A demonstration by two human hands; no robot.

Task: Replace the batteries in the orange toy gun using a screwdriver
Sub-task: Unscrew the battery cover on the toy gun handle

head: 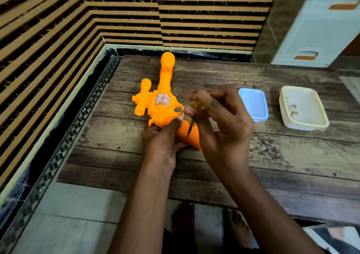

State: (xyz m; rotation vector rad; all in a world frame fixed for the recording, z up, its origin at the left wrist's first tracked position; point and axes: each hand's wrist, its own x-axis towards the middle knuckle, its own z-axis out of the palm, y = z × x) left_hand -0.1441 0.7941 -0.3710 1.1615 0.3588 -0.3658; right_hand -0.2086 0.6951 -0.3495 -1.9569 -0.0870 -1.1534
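A: Here, what is lying on the table [253, 156]?

B: The gun [161, 105] is lying on the wooden top, left of centre, barrel pointing away toward the striped wall [78, 29]. Its grip is pointing back toward the person.

A: What is holding it?

B: The left hand [163, 137] is closing around the gun where body and grip meet, thumb pressing on the body.

A: And the right hand [220, 121]?

B: It is pinching the screwdriver [192, 119] by its yellow handle between thumb and fingertips, the other fingers spreading loose. The shaft is slanting down, tip touching the grip.

A: Anything else?

B: A cream tub [305, 125] is sitting well to the right, something small inside, too blurred to identify. A blue lid [253, 103] is lying between it and the right hand.
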